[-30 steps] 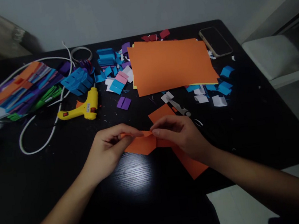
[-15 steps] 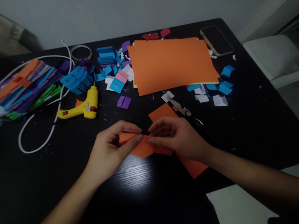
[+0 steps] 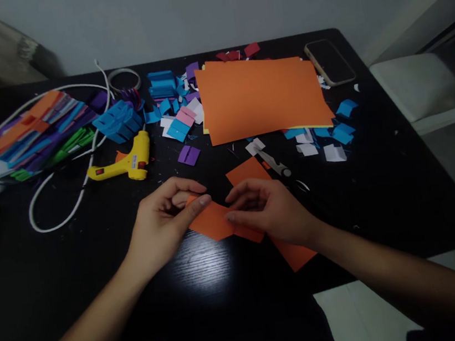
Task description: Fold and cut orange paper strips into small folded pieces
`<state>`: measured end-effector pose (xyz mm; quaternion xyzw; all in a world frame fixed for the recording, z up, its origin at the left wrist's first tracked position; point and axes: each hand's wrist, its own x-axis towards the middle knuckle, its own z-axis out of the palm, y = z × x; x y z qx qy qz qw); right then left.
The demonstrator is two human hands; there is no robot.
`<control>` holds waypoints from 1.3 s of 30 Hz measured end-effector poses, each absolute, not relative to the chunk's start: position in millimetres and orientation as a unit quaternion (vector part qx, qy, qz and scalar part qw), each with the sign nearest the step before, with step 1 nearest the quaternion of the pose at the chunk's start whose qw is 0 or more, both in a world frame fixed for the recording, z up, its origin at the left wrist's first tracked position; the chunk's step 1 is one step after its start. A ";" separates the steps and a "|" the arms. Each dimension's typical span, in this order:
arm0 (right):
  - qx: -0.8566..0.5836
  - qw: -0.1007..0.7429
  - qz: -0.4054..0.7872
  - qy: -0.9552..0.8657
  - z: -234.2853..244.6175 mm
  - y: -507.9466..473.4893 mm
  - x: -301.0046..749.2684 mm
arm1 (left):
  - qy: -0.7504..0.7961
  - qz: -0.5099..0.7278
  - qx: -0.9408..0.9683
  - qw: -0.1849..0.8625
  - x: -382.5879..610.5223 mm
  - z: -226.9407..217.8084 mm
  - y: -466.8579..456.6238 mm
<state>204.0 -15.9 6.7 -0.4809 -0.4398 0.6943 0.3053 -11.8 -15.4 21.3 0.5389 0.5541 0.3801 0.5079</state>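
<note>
The black worktop [image 3: 382, 200] carries a stack of orange sheets [image 3: 259, 96] well beyond the fingers [image 3: 196, 203]. A yellow glue gun [image 3: 124, 164] lies beyond the left hand [image 3: 162, 229]. Left and right hand [image 3: 275, 214] both pinch the small orange paper [image 3: 213, 221] — it sits between their fingers.

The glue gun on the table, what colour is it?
The glue gun is yellow, with a small red switch; the head view shows it clearly.

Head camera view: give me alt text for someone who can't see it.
A left hand and a right hand pinch a small piece of orange paper over a black table. Behind them lie a large orange paper sheet, a yellow plastic glue gun and scattered coloured paper scraps.
</note>
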 end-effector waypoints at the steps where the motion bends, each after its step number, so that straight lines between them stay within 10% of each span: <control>1: -0.482 0.305 0.694 -0.440 6.6 -15.7 203.8 | 0.556 0.380 0.535 0.510 -11.5 21.5 -15.5; 39: -0.466 0.289 0.683 -0.482 11.2 -17.9 202.6 | 0.515 0.358 0.524 0.577 -11.1 18.3 -16.0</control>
